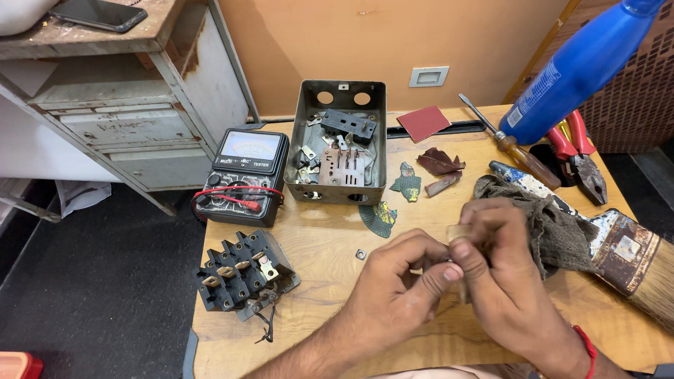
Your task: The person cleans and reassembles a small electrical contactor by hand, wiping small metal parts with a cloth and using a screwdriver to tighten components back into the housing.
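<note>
While both hands meet over the scuffed wooden table (316, 245), the right hand (502, 270) pinches a small flat, pale strip (460, 231) between thumb and fingers, just above the near table edge. Left hand (397, 281) closes its fingertips against the same piece. A coarse grey rag (554, 224) lies touching the right hand. Nearby sit a black ribbed switch block (242, 275), an analogue multimeter (246, 172) and an open grey metal box (342, 144) of loose parts.
</note>
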